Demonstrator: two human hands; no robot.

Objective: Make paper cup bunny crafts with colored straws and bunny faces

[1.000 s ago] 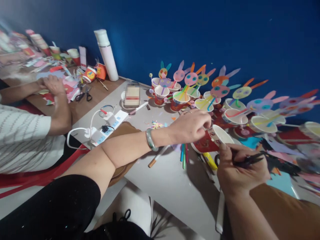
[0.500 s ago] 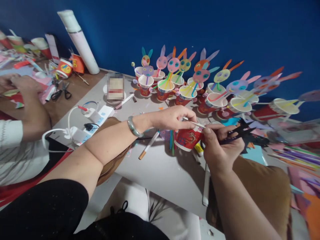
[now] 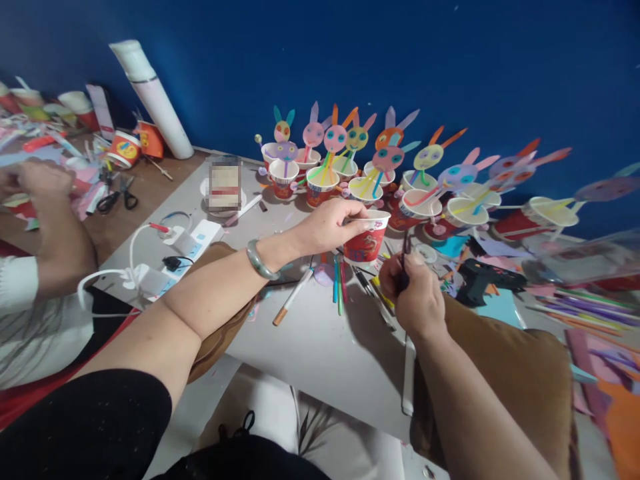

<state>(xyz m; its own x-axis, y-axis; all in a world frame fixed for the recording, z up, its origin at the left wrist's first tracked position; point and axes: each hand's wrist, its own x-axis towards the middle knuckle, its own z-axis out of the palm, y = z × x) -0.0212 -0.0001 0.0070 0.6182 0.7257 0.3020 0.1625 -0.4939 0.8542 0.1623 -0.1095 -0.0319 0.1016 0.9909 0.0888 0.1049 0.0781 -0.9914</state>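
Observation:
My left hand (image 3: 333,225) grips the rim of a red paper cup (image 3: 366,245), which has a white edge and a printed dragon-like pattern. The cup is tilted slightly above the table. Close to its right side, my right hand (image 3: 420,293) is closed round a pair of dark scissors (image 3: 405,257), whose tips point up and away from me. My fingers hide much of the scissors. Below the cup lie several coloured sticks (image 3: 340,287) and a white pen with a brown end (image 3: 295,297).
Several red cups (image 3: 323,183) with paper rabbit heads line the blue wall. A black glue gun (image 3: 483,280) lies at right near a brown cushion (image 3: 505,373). On the left are a power strip (image 3: 193,250), a white bottle (image 3: 155,100) and another person's arm (image 3: 65,220).
My right hand has drawn away from the cup's rim, and the scissors now point up instead of across it. The thin white strip at the rim is no longer visible. My left hand keeps the cup.

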